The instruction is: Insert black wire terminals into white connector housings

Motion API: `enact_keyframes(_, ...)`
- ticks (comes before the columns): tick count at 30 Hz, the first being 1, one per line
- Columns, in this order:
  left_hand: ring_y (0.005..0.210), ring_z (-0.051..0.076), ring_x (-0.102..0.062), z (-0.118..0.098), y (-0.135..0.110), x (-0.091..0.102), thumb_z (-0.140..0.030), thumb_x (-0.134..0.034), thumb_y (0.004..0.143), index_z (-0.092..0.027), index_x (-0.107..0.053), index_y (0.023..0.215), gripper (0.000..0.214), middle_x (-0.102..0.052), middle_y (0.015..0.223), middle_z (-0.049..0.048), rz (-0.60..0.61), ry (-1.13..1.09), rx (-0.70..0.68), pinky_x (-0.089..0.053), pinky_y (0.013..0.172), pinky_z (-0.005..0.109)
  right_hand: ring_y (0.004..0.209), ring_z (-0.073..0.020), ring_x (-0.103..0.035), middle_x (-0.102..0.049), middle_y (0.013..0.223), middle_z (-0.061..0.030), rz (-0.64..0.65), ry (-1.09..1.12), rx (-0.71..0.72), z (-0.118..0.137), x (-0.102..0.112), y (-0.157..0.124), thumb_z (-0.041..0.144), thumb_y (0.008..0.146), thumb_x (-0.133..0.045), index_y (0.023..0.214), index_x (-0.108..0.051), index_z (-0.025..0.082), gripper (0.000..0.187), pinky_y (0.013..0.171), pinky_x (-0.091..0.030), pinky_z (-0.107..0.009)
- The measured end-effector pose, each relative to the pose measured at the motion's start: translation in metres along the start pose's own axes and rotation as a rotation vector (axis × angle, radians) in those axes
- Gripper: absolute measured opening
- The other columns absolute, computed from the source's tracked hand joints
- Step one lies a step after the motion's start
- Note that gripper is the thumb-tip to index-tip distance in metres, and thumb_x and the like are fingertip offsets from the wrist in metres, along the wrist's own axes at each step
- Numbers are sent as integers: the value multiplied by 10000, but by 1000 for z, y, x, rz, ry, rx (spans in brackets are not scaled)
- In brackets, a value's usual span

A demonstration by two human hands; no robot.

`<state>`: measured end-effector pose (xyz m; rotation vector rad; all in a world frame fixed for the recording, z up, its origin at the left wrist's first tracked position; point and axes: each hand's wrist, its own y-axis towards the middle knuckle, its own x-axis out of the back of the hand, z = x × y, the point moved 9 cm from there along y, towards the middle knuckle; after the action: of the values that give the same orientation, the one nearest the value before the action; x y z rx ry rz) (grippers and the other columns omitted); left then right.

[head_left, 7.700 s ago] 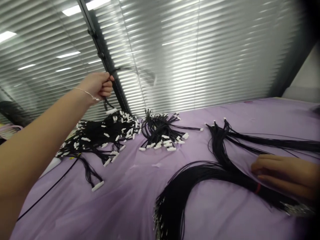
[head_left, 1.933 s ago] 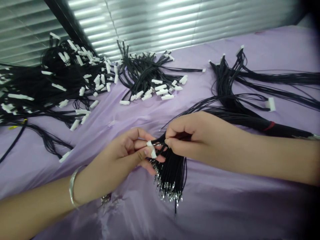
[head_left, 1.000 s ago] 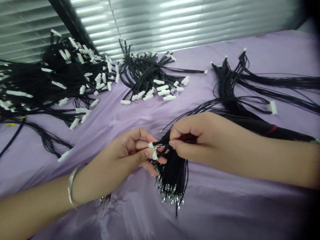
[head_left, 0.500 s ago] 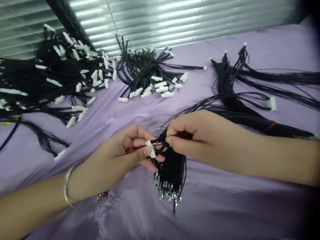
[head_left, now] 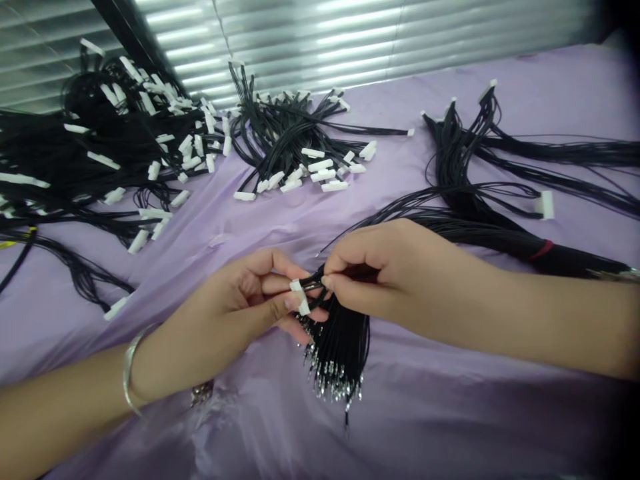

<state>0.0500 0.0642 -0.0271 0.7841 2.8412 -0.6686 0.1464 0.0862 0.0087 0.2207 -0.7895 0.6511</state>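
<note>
Between thumb and fingers my left hand [head_left: 250,293] pinches a small white connector housing [head_left: 301,297]. Black wires run from its right side toward my right hand [head_left: 395,270]. The thumb and forefinger of that hand are closed on a black wire [head_left: 316,280] close to the housing; whether its tip is inside a slot is too small to tell. Beneath both hands hangs a bundle of black wires [head_left: 350,340], its silvery crimped terminals [head_left: 335,380] pointing toward me. My right hand hides part of this bundle.
Piles of black wires with white connectors [head_left: 145,133] lie at the left and back centre [head_left: 295,133]. More wires [head_left: 460,153] spread at the right, one bundle with a red tie [head_left: 541,250]. A purple cloth [head_left: 410,407] covers the table; window blinds [head_left: 310,47] stand behind.
My right hand has moved slightly left, closer to the connector housing, and less bare metal shows between them. My left hand keeps its pinch on the housing.
</note>
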Motion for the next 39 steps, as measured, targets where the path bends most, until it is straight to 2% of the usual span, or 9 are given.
enact_keyframes(6, 671, 108, -706, 2, -3, 2, -70, -595, 855, -146, -535, 858, 96, -731, 753, -2, -25, 8, 5, -586, 656, 174, 494, -50, -420, -518, 533, 56, 14, -52, 25, 2, -2, 3, 222, 825, -488, 597, -544, 171, 241, 450, -261, -227)
enact_keyframes(12, 680, 105, -715, 2, -2, 3, -132, -622, 853, -146, -572, 874, 57, -728, 768, -17, -30, 19, -21, -592, 667, 165, 533, -61, -433, -545, 577, 39, 40, -103, 66, 8, -5, 6, 219, 874, -480, 628, -582, 164, 272, 503, -263, -242)
enact_keyframes(18, 710, 97, -718, 0, -2, 2, -54, -641, 815, -147, -602, 824, 101, -733, 746, -44, -42, -26, -65, -600, 667, 152, 592, -85, -449, -575, 637, 10, 50, -112, 119, 15, -9, 7, 188, 901, -491, 686, -637, 148, 263, 571, -299, -253)
enact_keyframes(23, 697, 115, -724, -3, -7, 6, -18, -654, 786, -153, -651, 840, 145, -754, 757, -33, -77, -7, -157, -614, 657, 185, 630, -76, -480, -590, 671, 17, -49, -17, 260, 21, -4, -1, 147, 893, -524, 704, -633, 145, 218, 608, -357, -229)
enact_keyframes(30, 646, 125, -724, -10, -8, 9, 28, -671, 731, -176, -740, 812, 230, -759, 725, -27, -127, -32, -223, -616, 626, 188, 694, -99, -530, -590, 750, -35, -178, -38, 399, 27, -1, -12, 146, 918, -471, 805, -645, 102, 211, 639, -429, -219)
enact_keyframes(35, 628, 119, -722, -7, -4, 9, 32, -698, 695, -199, -763, 817, 270, -763, 728, -20, -148, -76, -154, -608, 628, 176, 687, -104, -534, -598, 751, -55, -165, -31, 495, 31, 0, -20, 143, 944, -422, 788, -642, 90, 275, 634, -448, -216)
enact_keyframes(39, 617, 117, -720, -2, -1, 11, -10, -726, 697, -219, -769, 812, 243, -764, 738, -21, -173, -90, -108, -604, 620, 169, 673, -93, -543, -601, 741, -47, -179, -4, 430, 24, 4, -17, 140, 938, -434, 777, -656, 98, 277, 620, -443, -206)
